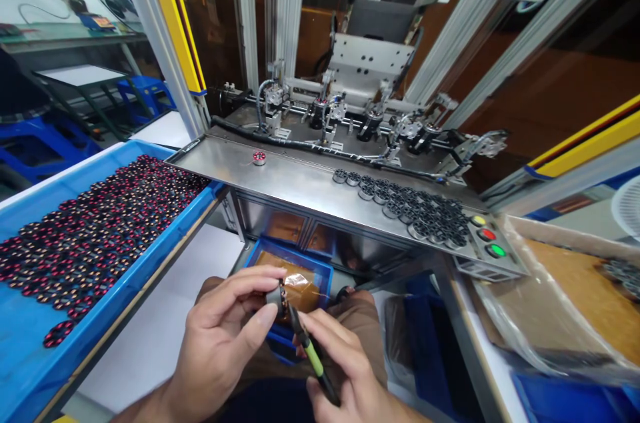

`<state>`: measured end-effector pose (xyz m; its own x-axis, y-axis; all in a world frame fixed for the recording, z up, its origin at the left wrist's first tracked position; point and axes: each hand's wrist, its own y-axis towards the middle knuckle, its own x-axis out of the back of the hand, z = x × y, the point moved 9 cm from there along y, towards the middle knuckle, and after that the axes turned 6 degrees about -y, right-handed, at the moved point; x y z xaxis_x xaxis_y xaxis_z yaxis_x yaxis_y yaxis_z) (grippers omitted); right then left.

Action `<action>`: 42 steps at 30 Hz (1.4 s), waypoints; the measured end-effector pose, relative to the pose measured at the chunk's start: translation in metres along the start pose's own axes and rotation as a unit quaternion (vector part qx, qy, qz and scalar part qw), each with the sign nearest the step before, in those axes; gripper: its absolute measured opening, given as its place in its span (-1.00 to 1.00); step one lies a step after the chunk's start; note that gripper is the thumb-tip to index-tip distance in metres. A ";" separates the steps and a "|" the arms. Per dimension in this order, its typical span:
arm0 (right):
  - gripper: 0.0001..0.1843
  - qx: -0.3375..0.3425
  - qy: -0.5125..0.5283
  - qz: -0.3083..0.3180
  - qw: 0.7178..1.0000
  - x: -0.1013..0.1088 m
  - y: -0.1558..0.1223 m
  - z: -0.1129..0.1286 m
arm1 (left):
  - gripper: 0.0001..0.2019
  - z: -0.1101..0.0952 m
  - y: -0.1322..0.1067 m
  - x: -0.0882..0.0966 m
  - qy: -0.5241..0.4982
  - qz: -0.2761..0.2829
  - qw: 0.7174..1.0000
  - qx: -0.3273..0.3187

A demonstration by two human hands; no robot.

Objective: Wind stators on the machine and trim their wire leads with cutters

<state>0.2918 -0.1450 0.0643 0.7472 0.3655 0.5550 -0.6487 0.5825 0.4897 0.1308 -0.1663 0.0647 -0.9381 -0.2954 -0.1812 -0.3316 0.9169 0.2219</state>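
Wound motor stator (273, 297) pinched on edge in the left hand (225, 333), green-and-black-handled tool (315, 357) gripped in the right hand (347, 359).
The stator sits between left thumb and fingertips above the lap, copper-coloured coils turned toward the tool, whose tip is at or just beside them; contact is too blurred to tell. Best done, I'd judge, with the pinch on the rim, digits clear of the tip, and a shallow approach that spares the windings. Beyond lie a blue bin (329, 279) below, a blue tray (125, 283) of wound stators at left, then a steel ledge (300, 179) bearing one red-wound stator (259, 157) and clustered dark stator cores (430, 213), with machinery (373, 53) behind.
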 end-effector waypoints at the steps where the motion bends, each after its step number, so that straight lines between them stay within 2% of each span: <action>1: -0.15 -0.002 0.001 0.000 1.000 0.000 0.001 0.000 | -0.77 0.000 0.000 0.000 0.002 0.003 1.000 -0.002; 7: -0.23 -0.011 0.009 -0.005 1.000 0.002 0.003 0.000 | -0.74 -0.002 0.000 -0.001 0.010 0.014 1.000 -0.014; 13: -0.27 -0.030 -0.001 0.022 0.999 -0.003 -0.006 -0.009 | -0.71 -0.005 0.000 -0.005 0.034 0.040 0.998 -0.042; 19: -0.22 -0.033 0.039 0.021 0.998 -0.006 -0.012 -0.015 | -0.69 -0.009 0.001 -0.005 0.068 0.041 0.994 -0.074; 23: -0.23 -0.040 0.026 0.017 0.999 -0.003 -0.009 -0.014 | -0.68 -0.014 -0.001 -0.004 0.088 0.043 0.991 -0.095; 28: -0.12 -0.013 0.064 0.003 0.998 -0.001 -0.003 -0.007 | -0.68 -0.020 -0.003 -0.007 0.106 0.047 0.985 -0.125; 38: -0.14 -0.028 0.072 0.012 0.997 -0.005 -0.003 -0.011 | -0.67 -0.028 -0.004 -0.012 0.125 0.058 0.980 -0.141; 42: -0.19 -0.031 0.035 0.004 0.999 -0.004 -0.007 -0.009 | -0.67 -0.026 -0.004 -0.013 0.115 0.060 0.983 -0.132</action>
<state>0.2943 -0.1438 0.0523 0.7513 0.4201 0.5090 -0.6467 0.6227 0.4405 0.1412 -0.1728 0.0907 -0.9602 -0.2690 0.0756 -0.2025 0.8563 0.4752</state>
